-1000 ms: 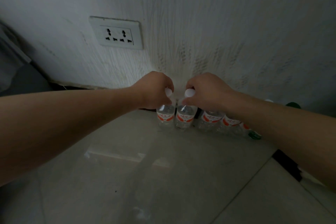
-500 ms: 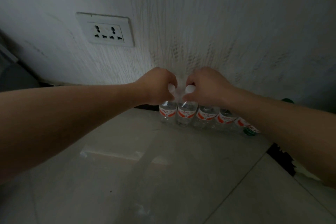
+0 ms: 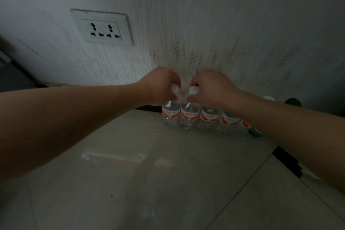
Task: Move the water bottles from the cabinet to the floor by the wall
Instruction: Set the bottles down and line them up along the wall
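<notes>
Socket [image 3: 101,27]: white, on the wall [image 3: 233,15], up and well left of the work.

Left hand [image 3: 160,86]: fingers curled round the neck of the first bottle [image 3: 170,115], white cap [image 3: 175,87] showing between them.

First bottle: upright, end of the row, base on the floor [image 3: 168,183], near the wall's foot.

Second bottle [image 3: 189,116]: upright, just beside the first, same red label.

Right hand [image 3: 211,87]: fingers curled round the second bottle's neck, just under its cap [image 3: 193,90].

Other bottles [image 3: 210,117]: run on rightward along the wall, partly behind the right forearm; a green cap [image 3: 292,101] at the far end.

Relation: each held bottle hangs straight below its own hand, long axis vertical. Both look placed, so letting go likely means opening the fingers and lifting straight up; any sideways pull could tip a neighbour.
</notes>
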